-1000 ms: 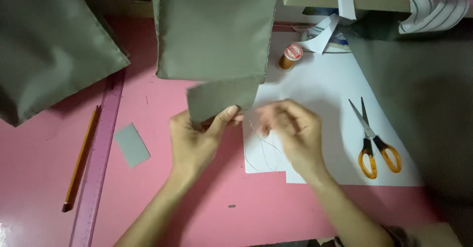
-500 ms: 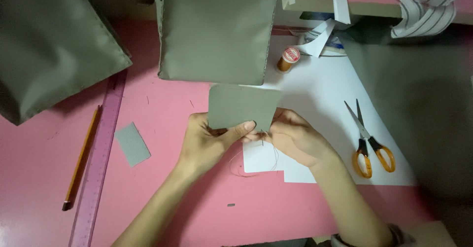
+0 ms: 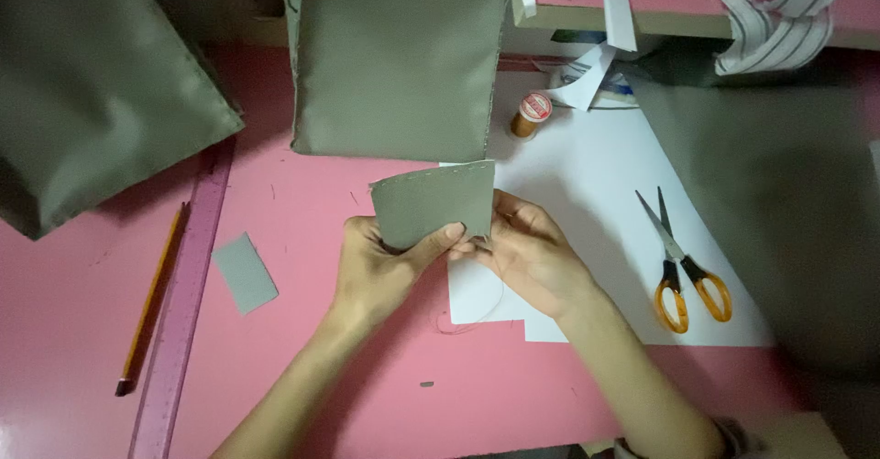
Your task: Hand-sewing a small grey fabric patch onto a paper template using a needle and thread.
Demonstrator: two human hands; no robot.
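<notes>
My left hand (image 3: 376,271) pinches a small olive-grey fabric piece (image 3: 431,201) by its lower edge, thumb across the front. The piece stands upright over the pink table (image 3: 302,377), with a line of stitches along its top edge. My right hand (image 3: 527,253) grips the same piece at its lower right corner, fingers curled. A thin thread (image 3: 477,317) loops down from the hands onto the white paper (image 3: 596,193).
Orange-handled scissors (image 3: 683,271) lie on the paper to the right. A thread spool (image 3: 530,114) stands behind. Large olive fabric panels (image 3: 399,56) (image 3: 92,102) lie at the back and left. A small fabric scrap (image 3: 245,272), a ruler (image 3: 183,303) and a pencil (image 3: 151,299) lie left.
The fabric piece has been lifted and turned flat toward me. Both hands have come closer together at its lower edge.
</notes>
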